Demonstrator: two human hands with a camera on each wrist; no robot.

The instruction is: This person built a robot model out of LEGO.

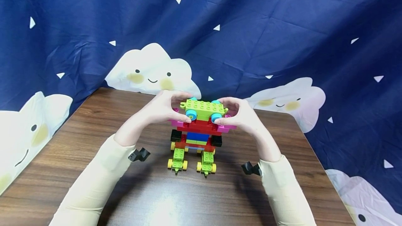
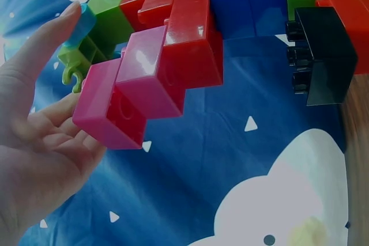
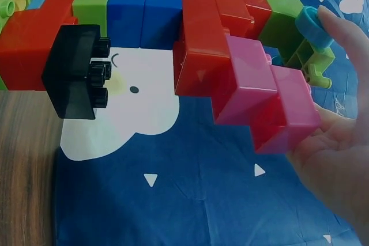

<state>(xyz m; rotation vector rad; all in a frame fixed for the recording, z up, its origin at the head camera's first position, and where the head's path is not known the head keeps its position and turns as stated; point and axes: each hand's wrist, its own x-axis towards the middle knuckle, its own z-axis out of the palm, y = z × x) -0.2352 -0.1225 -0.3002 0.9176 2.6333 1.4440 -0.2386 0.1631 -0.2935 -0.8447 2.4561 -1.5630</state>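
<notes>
A figure of toy building bricks stands mid-table in the head view, topped by a lime wheeled base (image 1: pixel 203 106) with turquoise wheels. My left hand (image 1: pixel 161 108) grips the base's left end, thumb at a turquoise wheel (image 2: pixel 84 22). Its right end is held by my right hand (image 1: pixel 241 115), whose thumb presses the other front wheel (image 3: pixel 313 28). Below come red bricks (image 1: pixel 201 127), with pink bricks (image 2: pixel 144 73) stepping outward beside both hands. Lower down are a blue brick (image 1: pixel 197 136) and black bricks (image 3: pixel 72 70) at the sides. Some fingers are hidden behind the bricks.
Two lime wheeled bases (image 1: pixel 178 155) with yellow wheels form the feet on the brown wooden table (image 1: pixel 132 191). A dark blue curtain (image 1: pixel 238 30) with white clouds hangs behind and beside the table. Black wrist-camera mounts (image 1: pixel 139 154) jut inward from both sleeves.
</notes>
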